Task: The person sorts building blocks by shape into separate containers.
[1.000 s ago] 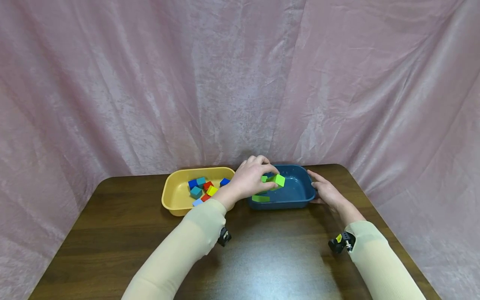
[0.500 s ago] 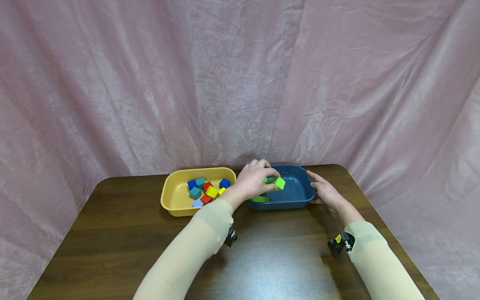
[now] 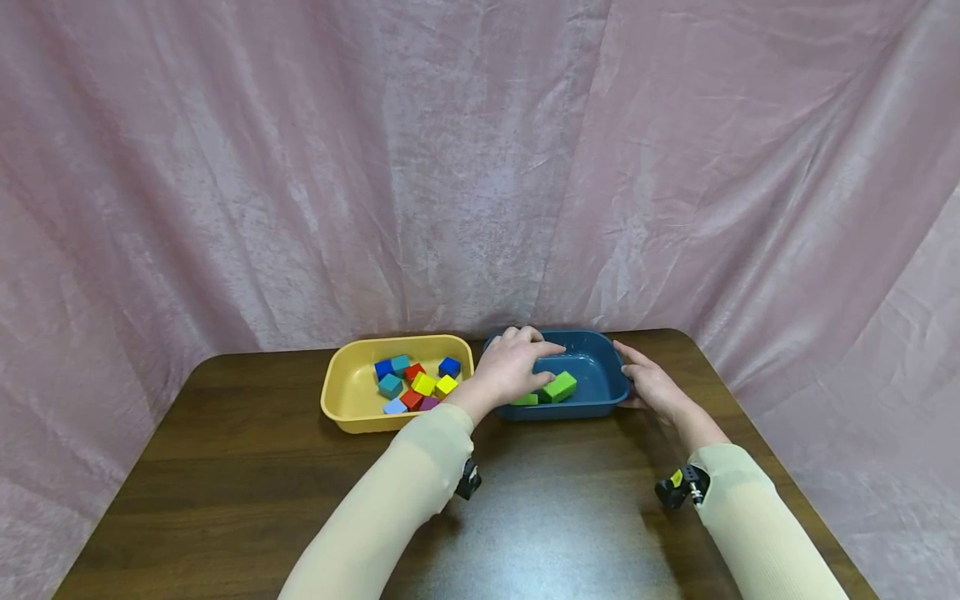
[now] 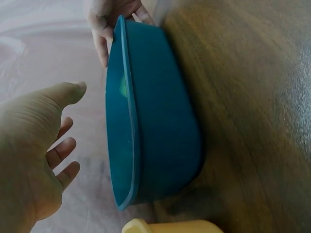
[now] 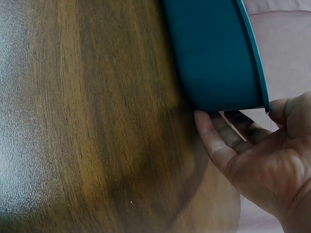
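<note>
Over the left part of a blue plastic bin [image 3: 596, 379] hovers my left hand [image 3: 510, 367], its thumb and fingers spread apart with nothing between them. Below its fingertips a green block [image 3: 558, 387] lies in the bin, and another green block [image 3: 527, 400] is partly seen by the near wall. From the left wrist, the left hand [image 4: 34, 136] shows above the bin's rim [image 4: 131, 121]. My right hand [image 3: 656, 387] holds the bin's right end. In the right wrist view its thumb is at the rim and the fingers [image 5: 214, 138] touch the outer wall.
Left of the blue bin stands a yellow bin [image 3: 345, 400] holding several blue, teal, red, yellow and purple cubes. Both bins sit near the far edge of the brown wooden table [image 3: 540, 500]. A pink curtain [image 3: 480, 183] hangs behind.
My left hand has let go of the green block and spread its fingers. The block now lies lower in the blue bin. My right hand has stayed at the bin's end.
</note>
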The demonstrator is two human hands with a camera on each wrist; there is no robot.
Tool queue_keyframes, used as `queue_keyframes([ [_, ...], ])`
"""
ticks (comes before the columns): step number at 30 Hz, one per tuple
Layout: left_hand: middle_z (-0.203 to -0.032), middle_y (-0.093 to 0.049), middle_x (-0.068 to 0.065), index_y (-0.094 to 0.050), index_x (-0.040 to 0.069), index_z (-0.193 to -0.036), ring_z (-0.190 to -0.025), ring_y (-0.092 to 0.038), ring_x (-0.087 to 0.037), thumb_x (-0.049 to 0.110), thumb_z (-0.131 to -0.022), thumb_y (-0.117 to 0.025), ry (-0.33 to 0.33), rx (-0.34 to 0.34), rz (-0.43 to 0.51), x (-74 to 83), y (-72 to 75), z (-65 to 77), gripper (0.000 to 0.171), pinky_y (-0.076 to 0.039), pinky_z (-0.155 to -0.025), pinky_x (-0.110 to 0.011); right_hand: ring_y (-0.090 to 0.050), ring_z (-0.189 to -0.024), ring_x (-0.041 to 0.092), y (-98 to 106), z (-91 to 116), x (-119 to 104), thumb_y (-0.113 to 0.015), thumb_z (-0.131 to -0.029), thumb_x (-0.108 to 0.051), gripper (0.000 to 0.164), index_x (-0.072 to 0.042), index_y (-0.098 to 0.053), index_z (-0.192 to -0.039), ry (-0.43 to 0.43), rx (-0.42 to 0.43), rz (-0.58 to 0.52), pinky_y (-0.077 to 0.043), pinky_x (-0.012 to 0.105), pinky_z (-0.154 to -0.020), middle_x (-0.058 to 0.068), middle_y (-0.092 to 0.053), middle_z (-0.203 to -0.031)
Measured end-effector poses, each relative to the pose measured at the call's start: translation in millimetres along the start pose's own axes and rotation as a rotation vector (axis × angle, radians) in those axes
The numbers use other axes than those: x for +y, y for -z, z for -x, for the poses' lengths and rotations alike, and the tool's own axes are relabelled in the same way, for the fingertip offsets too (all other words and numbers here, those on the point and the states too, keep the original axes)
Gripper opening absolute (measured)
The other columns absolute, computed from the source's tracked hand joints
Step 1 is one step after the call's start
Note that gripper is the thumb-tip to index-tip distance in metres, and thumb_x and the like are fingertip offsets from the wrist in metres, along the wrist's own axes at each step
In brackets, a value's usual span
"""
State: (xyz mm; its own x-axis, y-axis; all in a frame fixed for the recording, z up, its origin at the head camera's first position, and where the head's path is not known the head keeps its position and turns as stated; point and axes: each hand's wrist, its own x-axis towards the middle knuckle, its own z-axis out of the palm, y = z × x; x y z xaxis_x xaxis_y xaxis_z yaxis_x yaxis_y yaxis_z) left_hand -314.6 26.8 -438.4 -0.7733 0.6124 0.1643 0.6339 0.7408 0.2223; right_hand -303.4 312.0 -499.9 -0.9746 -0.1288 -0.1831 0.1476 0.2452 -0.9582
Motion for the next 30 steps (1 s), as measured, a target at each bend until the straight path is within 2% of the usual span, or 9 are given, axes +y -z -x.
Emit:
queue_keyframes([
  [6,-0.138,-0.052,0.002,-0.055,0.038,-0.149,-0.122,-0.043,-0.019,0.044,-0.098,-0.069,0.002,0.024,0.021,-7.2,8.4,5.6,0.053,-0.039,-0.103,-0.037,-0.04,-0.134,0.051,0,0,-2,-0.024,-0.109,-0.008,0.06,-0.018,-0.01,-0.167,-0.004,-0.008,0.004,-0.05,0.059,-0.098,0.028,-0.006,-0.166],
  [10,-0.142,-0.051,0.001,-0.052,0.039,-0.151,-0.128,-0.042,-0.021,0.049,-0.098,-0.066,0.004,0.033,-0.005,-12.5,16.4,10.8,0.055,-0.038,-0.106,-0.039,-0.041,-0.134,0.051,3,-1,-1,-0.024,-0.11,-0.009,0.059,-0.018,-0.009,-0.167,-0.005,-0.011,0.007,-0.05,0.058,-0.098,0.029,-0.006,-0.166],
  [15,-0.148,-0.048,0.001,-0.046,0.038,-0.155,-0.134,-0.04,-0.024,0.051,-0.098,-0.065,0.009,0.056,-0.027,-20.4,30.0,20.1,0.061,-0.036,-0.11,-0.043,-0.044,-0.134,0.05,10,2,0,-0.026,-0.111,-0.01,0.058,-0.013,-0.007,-0.166,0.025,-0.008,0.027,-0.05,0.054,-0.099,0.035,-0.022,-0.16],
  [18,-0.15,-0.047,0.0,-0.044,0.036,-0.156,-0.137,-0.039,-0.026,0.052,-0.098,-0.065,0.019,0.079,-0.031,-28.3,39.1,29.4,0.063,-0.035,-0.111,-0.046,-0.046,-0.134,0.049,15,6,-3,-0.027,-0.112,-0.012,0.058,-0.008,-0.006,-0.165,0.061,-0.004,0.066,-0.047,0.055,-0.102,0.038,-0.031,-0.155],
  [21,-0.151,-0.046,-0.001,-0.044,0.034,-0.157,-0.138,-0.038,-0.028,0.052,-0.098,-0.065,0.041,0.109,-0.028,-38.7,48.6,42.9,0.065,-0.034,-0.112,-0.049,-0.042,-0.136,0.052,20,12,-8,-0.03,-0.113,-0.015,0.058,-0.004,-0.005,-0.164,0.11,0.001,0.139,-0.039,0.062,-0.108,0.039,-0.03,-0.155],
  [24,-0.151,-0.046,-0.004,-0.044,0.032,-0.157,-0.138,-0.038,-0.029,0.053,-0.098,-0.065,0.065,0.147,-0.016,-51.6,57.6,60.7,0.067,-0.034,-0.112,-0.052,-0.038,-0.137,0.054,24,21,-16,-0.034,-0.113,-0.02,0.06,-0.002,-0.008,-0.164,0.167,0.019,0.267,-0.033,0.066,-0.11,0.039,-0.029,-0.155],
  [30,-0.151,-0.046,-0.007,-0.042,0.029,-0.158,-0.136,-0.039,-0.033,0.053,-0.095,-0.069,0.121,0.206,-0.015,-84.3,71.1,112.1,0.073,-0.033,-0.111,-0.056,-0.031,-0.143,0.051,26,43,-20,-0.044,-0.111,-0.032,0.066,-0.007,-0.014,-0.165,0.267,0.067,0.516,-0.029,0.065,-0.111,0.032,-0.031,-0.158],
])
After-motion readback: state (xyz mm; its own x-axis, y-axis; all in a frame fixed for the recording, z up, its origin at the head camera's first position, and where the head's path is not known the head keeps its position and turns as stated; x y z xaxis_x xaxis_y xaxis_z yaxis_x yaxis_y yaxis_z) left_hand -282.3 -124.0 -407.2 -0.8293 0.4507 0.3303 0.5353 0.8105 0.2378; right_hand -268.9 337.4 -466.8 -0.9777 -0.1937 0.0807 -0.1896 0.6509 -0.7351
